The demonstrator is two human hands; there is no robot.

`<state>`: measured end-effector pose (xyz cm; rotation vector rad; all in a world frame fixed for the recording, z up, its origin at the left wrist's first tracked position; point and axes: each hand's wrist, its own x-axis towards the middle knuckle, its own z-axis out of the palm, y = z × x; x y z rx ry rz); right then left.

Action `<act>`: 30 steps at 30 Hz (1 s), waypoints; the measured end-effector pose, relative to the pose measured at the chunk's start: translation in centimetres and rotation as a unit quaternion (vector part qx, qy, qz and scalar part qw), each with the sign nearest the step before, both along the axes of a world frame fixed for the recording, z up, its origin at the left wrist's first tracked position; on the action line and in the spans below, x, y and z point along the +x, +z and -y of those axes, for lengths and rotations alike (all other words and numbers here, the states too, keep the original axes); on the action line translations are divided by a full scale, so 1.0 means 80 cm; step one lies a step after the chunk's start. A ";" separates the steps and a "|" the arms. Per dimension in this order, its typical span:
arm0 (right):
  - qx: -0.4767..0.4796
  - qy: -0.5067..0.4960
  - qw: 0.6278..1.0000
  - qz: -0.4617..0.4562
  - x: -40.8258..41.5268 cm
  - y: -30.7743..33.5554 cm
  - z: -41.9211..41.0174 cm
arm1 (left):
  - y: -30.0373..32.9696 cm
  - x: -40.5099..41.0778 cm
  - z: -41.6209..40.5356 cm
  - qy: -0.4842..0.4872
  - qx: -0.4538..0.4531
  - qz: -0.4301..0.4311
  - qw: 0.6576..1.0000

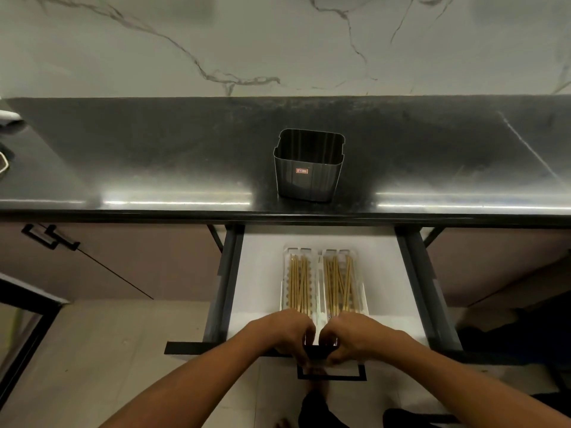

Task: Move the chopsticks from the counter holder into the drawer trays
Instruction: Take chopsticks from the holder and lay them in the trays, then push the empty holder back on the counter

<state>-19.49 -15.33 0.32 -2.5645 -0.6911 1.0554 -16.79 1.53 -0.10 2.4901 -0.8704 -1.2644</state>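
Observation:
A dark square holder [309, 168] stands on the black counter with nothing showing inside it. Below, the white drawer [262, 273] is pulled out. Two clear trays lie side by side in it, the left tray [299, 284] and the right tray [343, 284], each holding several tan chopsticks laid lengthwise. My left hand [285, 333] and my right hand [355, 335] are curled together over the drawer's front edge, at the near ends of the trays, fingers wrapped on the dark front rim above the black handle [332, 376]. The chopsticks' near ends are hidden by my hands.
The black counter [154, 168] runs left to right under a marbled wall. A closed cabinet front with a black handle [49, 236] sits at the left. Dark drawer rails [227, 282] flank the drawer. My feet show on the tiled floor below.

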 end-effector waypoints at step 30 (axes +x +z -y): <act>-0.095 -0.261 0.871 0.406 0.177 -0.030 0.026 | -0.006 0.171 0.003 0.188 0.054 0.465 0.864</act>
